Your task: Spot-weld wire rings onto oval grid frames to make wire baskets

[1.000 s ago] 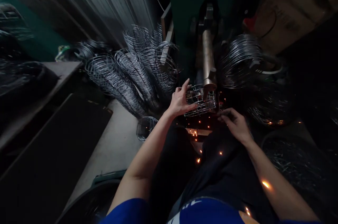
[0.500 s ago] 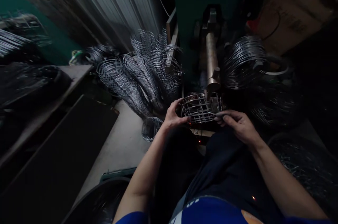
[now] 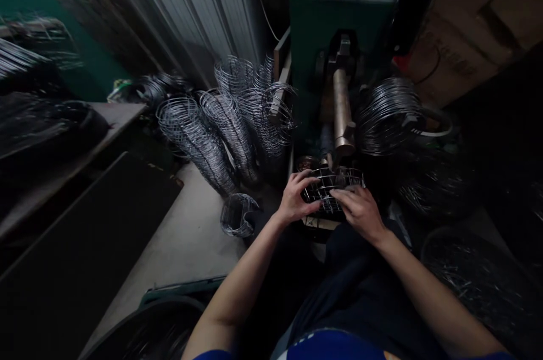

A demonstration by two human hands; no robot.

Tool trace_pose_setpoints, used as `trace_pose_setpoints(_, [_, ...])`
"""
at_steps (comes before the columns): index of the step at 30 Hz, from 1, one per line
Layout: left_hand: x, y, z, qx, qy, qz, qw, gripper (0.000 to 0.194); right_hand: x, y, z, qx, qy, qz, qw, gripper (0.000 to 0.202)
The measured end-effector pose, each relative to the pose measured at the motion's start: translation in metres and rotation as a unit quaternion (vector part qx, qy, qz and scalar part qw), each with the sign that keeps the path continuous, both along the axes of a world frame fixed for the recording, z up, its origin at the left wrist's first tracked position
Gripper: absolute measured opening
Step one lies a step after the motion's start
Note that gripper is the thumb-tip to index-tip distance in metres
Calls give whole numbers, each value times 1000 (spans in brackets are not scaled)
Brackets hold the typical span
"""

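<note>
A small wire basket (image 3: 326, 185) of crossed metal wires sits at the lower tip of the machine's metal arm (image 3: 343, 105). My left hand (image 3: 296, 197) grips its left side, thumb below and fingers over the upper wires. On the right, my right hand (image 3: 360, 210) is closed on the near side of the basket, its fingertips reaching toward the middle. The arm's tip and my fingers hide part of the wires.
Behind the arm stands a green machine (image 3: 314, 26) with switches and a lit red lamp. Several stacks of wire baskets (image 3: 190, 139) lean at the left; a single basket (image 3: 237, 215) stands on the floor. Wire rings (image 3: 390, 116) hang at the right. Cardboard boxes (image 3: 453, 54) are behind.
My right hand has moved left along the basket, its fingers now nearer my left hand. Sparks seen below the basket earlier are gone. The view has tilted up, showing the switch panel.
</note>
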State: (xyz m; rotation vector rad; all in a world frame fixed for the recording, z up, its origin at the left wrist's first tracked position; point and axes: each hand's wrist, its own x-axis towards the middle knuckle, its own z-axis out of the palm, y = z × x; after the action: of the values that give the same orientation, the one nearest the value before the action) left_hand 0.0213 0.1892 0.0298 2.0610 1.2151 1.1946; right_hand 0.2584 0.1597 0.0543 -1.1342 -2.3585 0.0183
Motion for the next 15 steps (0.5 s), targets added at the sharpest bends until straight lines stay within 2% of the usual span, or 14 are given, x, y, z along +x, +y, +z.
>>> trace_pose_setpoints(5, [7, -1, -3, -10, -20, 13, 1000, 56, 6, 9, -2, 5, 53, 13, 998, 30])
trace_pose_setpoints(15, [7, 4, -2, -13, -34, 12, 999, 55, 8, 15, -6, -3, 49, 11, 999, 27])
